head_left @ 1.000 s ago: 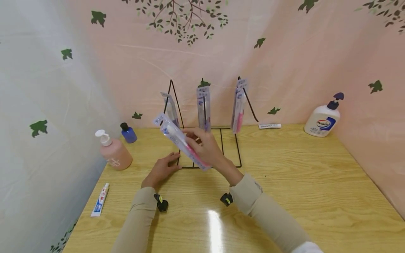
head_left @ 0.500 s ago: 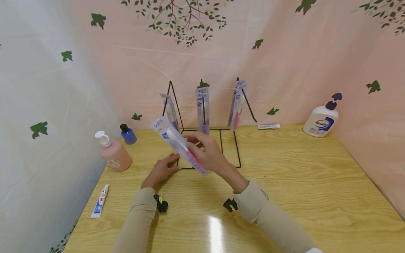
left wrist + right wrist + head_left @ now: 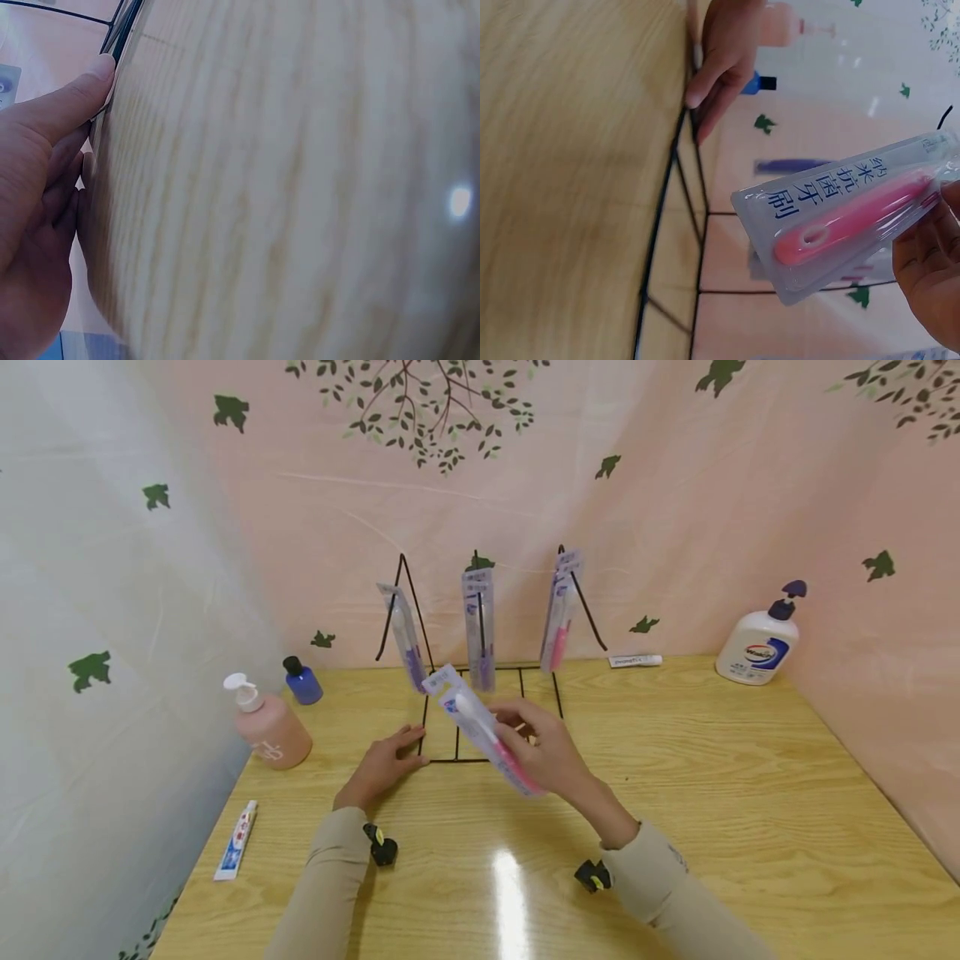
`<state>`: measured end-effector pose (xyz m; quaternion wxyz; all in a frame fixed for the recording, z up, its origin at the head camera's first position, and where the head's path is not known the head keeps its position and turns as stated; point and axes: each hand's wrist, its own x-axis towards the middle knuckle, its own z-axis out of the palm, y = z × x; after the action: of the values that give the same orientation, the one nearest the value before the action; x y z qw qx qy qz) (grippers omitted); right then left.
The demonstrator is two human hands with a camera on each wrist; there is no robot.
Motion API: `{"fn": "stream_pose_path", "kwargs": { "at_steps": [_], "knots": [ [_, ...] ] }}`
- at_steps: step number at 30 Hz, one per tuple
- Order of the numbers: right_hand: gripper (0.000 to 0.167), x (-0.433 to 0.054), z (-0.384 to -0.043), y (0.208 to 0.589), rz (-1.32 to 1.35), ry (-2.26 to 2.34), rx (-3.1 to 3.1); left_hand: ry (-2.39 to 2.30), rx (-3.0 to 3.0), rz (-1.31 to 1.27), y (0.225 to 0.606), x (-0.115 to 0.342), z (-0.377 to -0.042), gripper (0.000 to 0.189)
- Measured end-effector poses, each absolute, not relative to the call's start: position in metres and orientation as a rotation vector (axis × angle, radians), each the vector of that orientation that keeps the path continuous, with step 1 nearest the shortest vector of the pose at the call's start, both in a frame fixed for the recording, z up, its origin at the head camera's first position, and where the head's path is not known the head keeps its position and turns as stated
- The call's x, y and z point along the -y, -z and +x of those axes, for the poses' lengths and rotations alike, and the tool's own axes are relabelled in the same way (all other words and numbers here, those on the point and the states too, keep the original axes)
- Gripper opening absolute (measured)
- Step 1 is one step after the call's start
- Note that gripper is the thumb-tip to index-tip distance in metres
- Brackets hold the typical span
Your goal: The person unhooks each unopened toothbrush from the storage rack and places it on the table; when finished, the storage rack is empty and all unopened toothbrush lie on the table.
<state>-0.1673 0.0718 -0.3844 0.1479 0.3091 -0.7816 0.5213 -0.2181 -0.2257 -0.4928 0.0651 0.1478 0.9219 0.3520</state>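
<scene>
My right hand [image 3: 551, 747] pinches a packaged toothbrush [image 3: 483, 731] with a pink handle, tilted with its card top up and to the left. In the right wrist view the clear blister pack [image 3: 847, 214] shows blue printed characters. A black wire rack [image 3: 457, 739] stands behind and partly below it. My left hand [image 3: 382, 768] rests at the rack's front left corner, thumb and fingers extended against the base wire. From the rack's left arm hangs a purple packaged toothbrush [image 3: 407, 643]. Purple packs [image 3: 478, 635] hang in the middle, and packs including a pink toothbrush [image 3: 558, 631] hang at right.
To the left stand a pink pump bottle [image 3: 272, 731] and a small blue bottle [image 3: 303, 683]. A toothpaste tube [image 3: 237, 843] lies in front of them. At the back right are a small white tube [image 3: 635, 661] and a white pump bottle [image 3: 757, 647]. Printed cloth [image 3: 675, 527] hangs behind the table.
My right hand has moved right and toward me with the pink toothbrush pack, uncovering the purple pack on the left arm. My left hand has stayed at the rack's corner.
</scene>
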Motion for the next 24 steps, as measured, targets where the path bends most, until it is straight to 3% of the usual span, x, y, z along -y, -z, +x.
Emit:
{"fn": "stream_pose_path", "kwargs": {
  "at_steps": [13,24],
  "knots": [
    [0.025,-0.142,-0.173,0.416,0.466,-1.561,2.442,-1.062,-2.769,0.43,0.491,0.224,-0.216,0.061],
    [0.029,-0.194,-0.198,0.431,0.166,-1.564,2.581,-1.056,-2.762,0.421,0.488,0.224,-0.215,0.061]
  ]
}}
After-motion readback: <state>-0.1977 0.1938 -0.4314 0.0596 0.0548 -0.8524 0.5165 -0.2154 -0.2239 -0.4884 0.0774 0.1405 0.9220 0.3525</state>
